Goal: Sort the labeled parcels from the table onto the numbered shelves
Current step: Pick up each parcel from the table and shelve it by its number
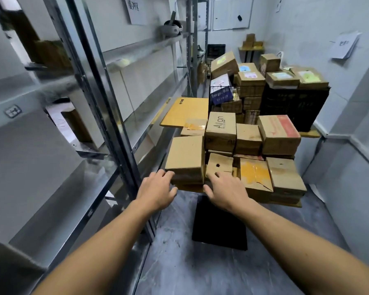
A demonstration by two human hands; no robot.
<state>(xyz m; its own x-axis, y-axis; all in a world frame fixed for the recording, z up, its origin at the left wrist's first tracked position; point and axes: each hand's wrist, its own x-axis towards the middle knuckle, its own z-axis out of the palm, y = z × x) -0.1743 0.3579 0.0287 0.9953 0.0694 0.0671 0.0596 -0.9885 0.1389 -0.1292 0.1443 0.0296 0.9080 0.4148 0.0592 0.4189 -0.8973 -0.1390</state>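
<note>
Several brown cardboard parcels lie packed together on a table (290,203) ahead of me. At its near left corner stands a plain brown parcel (185,155). My left hand (158,188) touches that parcel's lower left corner, fingers spread. My right hand (224,188) rests with fingers apart on the neighbouring parcel with two punched holes (221,163), its thumb beside the plain parcel's right edge. Neither hand has closed around a box. Metal shelves (107,116) run along my left; a small label tag (12,111) sits on one shelf edge.
Behind the near parcels stand an "Align" box (221,130), a red-printed box (279,135) and a flat yellow carton (185,112). Farther back, labeled parcels pile on black crates (294,107) and a wire basket (222,96). A black table base (219,224) stands on the grey floor.
</note>
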